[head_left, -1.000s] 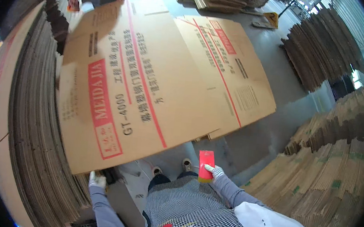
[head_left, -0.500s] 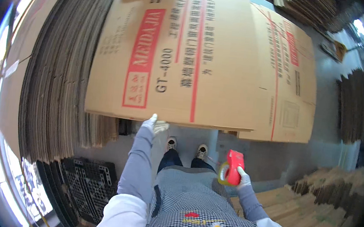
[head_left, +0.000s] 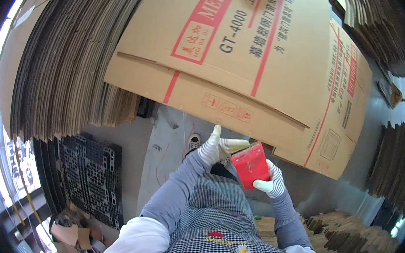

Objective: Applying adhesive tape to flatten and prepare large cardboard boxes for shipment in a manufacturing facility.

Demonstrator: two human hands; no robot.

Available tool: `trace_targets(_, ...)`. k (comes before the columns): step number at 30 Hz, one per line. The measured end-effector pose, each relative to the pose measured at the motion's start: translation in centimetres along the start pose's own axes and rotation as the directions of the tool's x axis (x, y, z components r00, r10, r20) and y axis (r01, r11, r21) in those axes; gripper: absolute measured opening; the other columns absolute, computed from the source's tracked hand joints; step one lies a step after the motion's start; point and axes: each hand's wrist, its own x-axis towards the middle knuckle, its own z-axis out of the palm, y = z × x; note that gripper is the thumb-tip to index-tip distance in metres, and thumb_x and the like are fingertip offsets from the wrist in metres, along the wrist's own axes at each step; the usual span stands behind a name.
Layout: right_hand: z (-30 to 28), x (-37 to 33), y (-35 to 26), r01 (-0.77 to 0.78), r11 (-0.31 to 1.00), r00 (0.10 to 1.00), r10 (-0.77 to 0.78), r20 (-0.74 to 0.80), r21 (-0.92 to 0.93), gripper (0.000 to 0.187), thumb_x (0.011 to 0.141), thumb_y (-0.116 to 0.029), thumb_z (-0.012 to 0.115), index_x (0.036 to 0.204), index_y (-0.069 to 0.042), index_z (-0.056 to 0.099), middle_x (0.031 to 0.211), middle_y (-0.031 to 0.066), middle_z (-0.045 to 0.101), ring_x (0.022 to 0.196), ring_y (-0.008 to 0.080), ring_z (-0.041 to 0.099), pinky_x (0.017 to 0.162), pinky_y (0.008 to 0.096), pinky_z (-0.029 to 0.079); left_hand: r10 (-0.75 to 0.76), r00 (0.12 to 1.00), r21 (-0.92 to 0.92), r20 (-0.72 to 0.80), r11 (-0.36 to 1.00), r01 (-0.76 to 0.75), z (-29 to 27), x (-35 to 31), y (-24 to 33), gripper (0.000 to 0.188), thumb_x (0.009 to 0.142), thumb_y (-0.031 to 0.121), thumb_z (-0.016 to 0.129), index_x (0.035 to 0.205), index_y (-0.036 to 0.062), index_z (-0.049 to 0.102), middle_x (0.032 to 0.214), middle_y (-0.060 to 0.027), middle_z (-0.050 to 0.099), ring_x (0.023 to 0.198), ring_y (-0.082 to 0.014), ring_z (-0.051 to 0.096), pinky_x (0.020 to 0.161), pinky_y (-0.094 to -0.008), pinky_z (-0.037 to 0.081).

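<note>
A red tape dispenser (head_left: 251,166) is held in my gloved right hand (head_left: 271,180), its flat side facing up, just below the near edge of the cardboard. My gloved left hand (head_left: 216,146) is close to it on the left, thumb pointing up at the cardboard edge and fingers stretched toward the dispenser's upper end. Whether those fingertips touch the dispenser or its tape is hard to make out. Ahead of both hands lies a large flattened carton (head_left: 221,35) with red and black print. Beneath it, a strip of another cardboard sheet (head_left: 191,93) sticks out toward me.
A second printed carton (head_left: 343,106) lies to the right. Tall rows of folded cardboard (head_left: 78,51) stand at the left, with a black plastic pallet (head_left: 93,177) below them. More cardboard stacks (head_left: 398,165) stand at the far right, and others (head_left: 343,237) at the lower right.
My right hand has raised the tape dispenser and brought it left; my left hand has moved right toward it. The view has turned, and a lower cardboard strip now shows along the near edge.
</note>
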Motion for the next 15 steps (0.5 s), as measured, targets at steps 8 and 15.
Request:
trace_targets(8,3.8,6.0,-1.3,0.339,0.730,0.941,-0.257,0.221,-0.593,0.061,0.057,-0.030,0.083,0.104,-0.003,0.057,0.108,0.0124,0.057,0.101,0.0237,0.054,0.089,0.0375,0.043,0.275,0.957,0.215,-0.088,0.944,-0.251,1.5,-5.7,4.2,0.063,0.087,0.040,0.055,0.131,-0.0030,0.042,0.131,-0.0134,0.048,0.120,-0.0226,0.046,0.103,-0.0364,0.035)
trace_targets(15,7.8,10.0,-2.0,0.382,0.734,0.923,-0.267,0.278,-0.561,0.057,0.057,-0.030,0.082,0.100,-0.002,0.058,0.101,0.0134,0.059,0.094,0.0229,0.056,0.084,0.0368,0.044,0.208,0.953,-0.366,-0.219,0.888,-0.278,-0.4,-8.6,7.5,0.047,0.091,0.035,0.051,0.116,-0.0043,0.056,0.116,-0.0141,0.059,0.107,-0.0223,0.057,0.096,-0.0345,0.043)
